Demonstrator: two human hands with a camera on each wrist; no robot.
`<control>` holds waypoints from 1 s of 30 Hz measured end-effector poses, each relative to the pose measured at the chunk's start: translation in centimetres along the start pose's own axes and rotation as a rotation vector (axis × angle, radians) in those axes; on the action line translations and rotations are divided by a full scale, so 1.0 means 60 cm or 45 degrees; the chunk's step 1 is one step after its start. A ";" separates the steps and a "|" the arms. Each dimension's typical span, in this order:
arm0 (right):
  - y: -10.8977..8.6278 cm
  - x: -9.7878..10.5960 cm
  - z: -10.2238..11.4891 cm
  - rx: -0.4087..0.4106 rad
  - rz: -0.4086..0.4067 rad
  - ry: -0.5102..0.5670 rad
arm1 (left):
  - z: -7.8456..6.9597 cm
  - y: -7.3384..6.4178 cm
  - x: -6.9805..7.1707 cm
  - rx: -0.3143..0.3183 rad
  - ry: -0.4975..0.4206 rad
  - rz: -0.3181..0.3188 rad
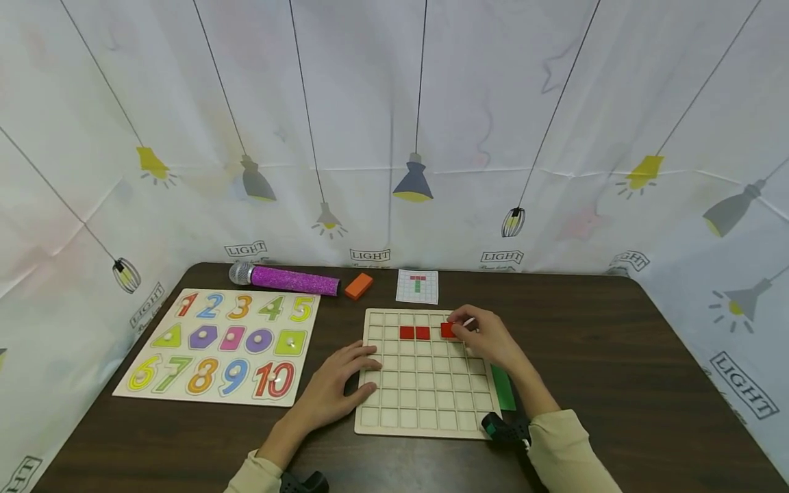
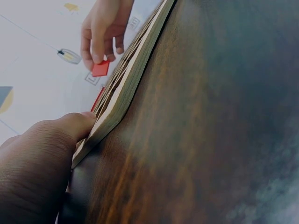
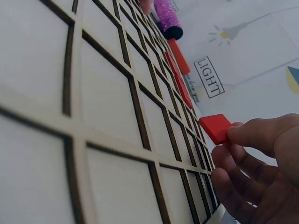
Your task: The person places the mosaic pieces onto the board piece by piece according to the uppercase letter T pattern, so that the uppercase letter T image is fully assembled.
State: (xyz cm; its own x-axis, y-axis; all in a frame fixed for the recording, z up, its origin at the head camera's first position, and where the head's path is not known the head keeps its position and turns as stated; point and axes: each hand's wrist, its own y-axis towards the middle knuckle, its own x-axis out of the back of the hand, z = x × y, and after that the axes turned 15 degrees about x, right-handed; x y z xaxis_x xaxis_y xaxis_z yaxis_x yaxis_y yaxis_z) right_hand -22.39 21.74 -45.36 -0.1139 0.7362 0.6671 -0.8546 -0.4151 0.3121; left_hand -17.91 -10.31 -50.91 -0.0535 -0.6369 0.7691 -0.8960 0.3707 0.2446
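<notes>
At a dark wood-grain counter (image 1: 616,342) before a white, creased, lamp-printed backdrop (image 1: 357,82), your right hand (image 1: 492,337) pinches a flat, square red tile (image 1: 446,331) between thumb and fingers above the far part of a pale wooden grid board (image 1: 409,397). Two matching red tiles (image 1: 407,333) lie side by side in cells to the held piece's left. Your left hand (image 1: 335,380), thumb and fingers apart, touches the board's left edge; a green piece (image 1: 504,390) shows along the right edge, the counter stretching farther right
</notes>
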 end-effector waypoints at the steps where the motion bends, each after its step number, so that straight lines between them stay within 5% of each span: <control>1: 0.002 -0.002 0.001 -0.018 0.006 0.008 | 0.001 0.000 0.001 0.000 -0.001 -0.003; 7: 0.011 -0.009 0.003 -0.120 0.046 0.034 | 0.002 0.000 -0.001 0.001 0.006 -0.006; 30: 0.027 -0.029 0.003 -0.083 0.098 -0.112 | 0.001 -0.001 0.001 0.004 -0.003 0.003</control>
State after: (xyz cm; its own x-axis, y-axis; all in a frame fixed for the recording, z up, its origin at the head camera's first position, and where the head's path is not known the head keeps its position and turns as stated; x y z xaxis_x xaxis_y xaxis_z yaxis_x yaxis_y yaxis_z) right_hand -23.48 19.65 -45.89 -0.1382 0.6529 0.7447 -0.8766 -0.4306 0.2148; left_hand -17.88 -10.43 -50.95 -0.0565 -0.6375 0.7684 -0.8974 0.3698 0.2408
